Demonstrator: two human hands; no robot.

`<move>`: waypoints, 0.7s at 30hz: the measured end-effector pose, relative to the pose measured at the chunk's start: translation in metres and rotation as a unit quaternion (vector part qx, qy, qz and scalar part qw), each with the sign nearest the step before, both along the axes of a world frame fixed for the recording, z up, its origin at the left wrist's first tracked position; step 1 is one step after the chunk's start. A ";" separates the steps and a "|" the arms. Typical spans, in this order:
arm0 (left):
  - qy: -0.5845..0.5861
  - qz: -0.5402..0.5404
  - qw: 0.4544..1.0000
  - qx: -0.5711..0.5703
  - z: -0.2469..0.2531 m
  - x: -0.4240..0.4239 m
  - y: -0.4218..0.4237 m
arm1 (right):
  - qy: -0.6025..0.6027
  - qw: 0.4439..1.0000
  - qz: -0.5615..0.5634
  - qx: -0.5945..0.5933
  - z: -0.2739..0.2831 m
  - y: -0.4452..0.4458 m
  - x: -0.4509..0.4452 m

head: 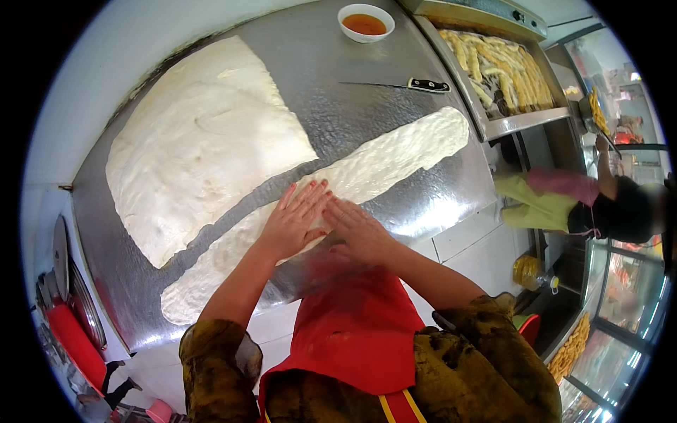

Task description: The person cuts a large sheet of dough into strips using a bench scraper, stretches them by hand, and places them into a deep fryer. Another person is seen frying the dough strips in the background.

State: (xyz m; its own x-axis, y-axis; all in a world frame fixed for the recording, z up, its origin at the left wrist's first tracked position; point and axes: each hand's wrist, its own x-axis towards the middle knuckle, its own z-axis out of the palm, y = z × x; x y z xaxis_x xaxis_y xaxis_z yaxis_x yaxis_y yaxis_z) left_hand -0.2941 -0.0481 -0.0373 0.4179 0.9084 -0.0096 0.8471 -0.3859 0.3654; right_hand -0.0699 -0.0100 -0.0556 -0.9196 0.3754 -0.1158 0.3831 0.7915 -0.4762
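A long flattened strip of dough [391,153] runs diagonally over the metal worktop [317,74]. Both palms face down on its middle part, with the fingertips close together. My left hand [297,219] lies flat on the strip, fingers slightly apart. My right hand [357,227] rests at the strip's near edge, its fingertips beside those of the left; it is a little blurred. Behind and to the left spreads a large, thick sheet of dough [206,137], separated from the strip by a narrow gap. A knife with a black handle [428,85] lies beyond the strip.
A white bowl of orange-brown liquid [365,24] stands at the worktop's far side. To the right is a fryer [523,124] full of fried dough sticks [508,71]. A person [592,198] beside it holds a strainer. An oil bottle [531,272] is lower right.
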 end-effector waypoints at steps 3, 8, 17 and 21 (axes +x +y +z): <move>0.063 -0.041 0.997 -0.029 -0.020 0.009 0.017 | 0.019 1.000 0.002 -0.017 -0.009 0.004 0.022; 0.004 -0.033 0.999 -0.029 0.001 0.044 0.057 | 0.043 0.996 -0.083 0.000 0.003 0.047 0.045; 0.026 -0.040 0.999 0.020 -0.001 0.102 0.141 | 0.042 0.991 -0.128 0.019 0.011 0.099 0.096; 0.091 -0.085 0.992 -0.028 -0.026 0.120 0.174 | 0.001 0.993 -0.117 0.023 -0.004 0.115 0.122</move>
State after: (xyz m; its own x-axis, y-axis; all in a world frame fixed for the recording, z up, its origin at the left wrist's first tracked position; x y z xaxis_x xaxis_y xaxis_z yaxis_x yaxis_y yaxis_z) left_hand -0.1736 0.1254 -0.0631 0.5521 0.8207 -0.1470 0.8251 -0.5124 0.2380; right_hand 0.0522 0.1052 -0.0591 -0.8069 0.5835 -0.0914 0.5578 0.7020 -0.4427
